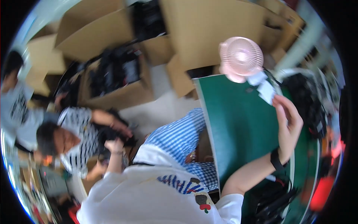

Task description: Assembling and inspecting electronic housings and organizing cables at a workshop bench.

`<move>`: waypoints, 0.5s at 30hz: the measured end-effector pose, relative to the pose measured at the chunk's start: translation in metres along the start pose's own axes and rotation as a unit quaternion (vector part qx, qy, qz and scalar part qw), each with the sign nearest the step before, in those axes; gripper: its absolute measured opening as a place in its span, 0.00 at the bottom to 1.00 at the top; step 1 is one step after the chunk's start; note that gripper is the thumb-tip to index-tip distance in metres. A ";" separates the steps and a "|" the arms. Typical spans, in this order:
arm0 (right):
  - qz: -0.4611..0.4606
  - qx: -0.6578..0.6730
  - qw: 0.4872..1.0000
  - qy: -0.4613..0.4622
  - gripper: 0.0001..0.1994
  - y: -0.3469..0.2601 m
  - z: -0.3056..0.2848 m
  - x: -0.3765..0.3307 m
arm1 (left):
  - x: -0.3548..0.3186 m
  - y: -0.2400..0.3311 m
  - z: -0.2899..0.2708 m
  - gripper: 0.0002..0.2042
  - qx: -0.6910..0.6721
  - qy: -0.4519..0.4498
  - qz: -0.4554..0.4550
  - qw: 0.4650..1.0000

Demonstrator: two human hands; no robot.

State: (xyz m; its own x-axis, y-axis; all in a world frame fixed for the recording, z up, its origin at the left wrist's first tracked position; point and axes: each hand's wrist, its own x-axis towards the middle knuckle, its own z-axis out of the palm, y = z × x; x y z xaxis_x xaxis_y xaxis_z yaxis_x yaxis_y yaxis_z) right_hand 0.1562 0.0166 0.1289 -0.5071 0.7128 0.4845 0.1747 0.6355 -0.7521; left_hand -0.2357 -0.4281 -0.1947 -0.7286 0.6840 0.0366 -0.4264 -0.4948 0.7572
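Observation:
On the right, my right hand [289, 117] reaches over the green-topped table [238, 115] with thumb and fingers pinched on a white paper slip [266, 92]. Another white slip [257, 78] lies just past it, by the base of a pink fan [241, 58]. Out to the left, my left hand [114, 145] is closed beside a dark bundle [108, 135]. A co-worker in a striped shirt [76, 119] has a hand at that same bundle. Blur hides what my left fingers hold.
Open cardboard boxes stand beyond the table, one box [115, 95] filled with black packed items. Black goods [304, 93] are heaped along the table's right side, with more dark items [274, 194] near my right elbow. Another person [16, 100] stands at far left.

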 end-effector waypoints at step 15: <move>0.166 -0.270 0.734 0.601 0.33 0.240 -0.127 0.018 | 0.068 -0.024 0.060 0.26 -0.196 0.390 -0.136 0.889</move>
State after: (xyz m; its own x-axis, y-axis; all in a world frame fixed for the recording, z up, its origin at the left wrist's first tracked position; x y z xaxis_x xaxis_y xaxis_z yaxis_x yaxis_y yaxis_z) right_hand 0.2958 0.2194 0.0142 0.6930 0.3959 0.6025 0.5940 0.1602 -0.7884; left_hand -0.2435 -0.3376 -0.1712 -0.6551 0.3017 -0.6927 -0.6862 -0.6213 0.3783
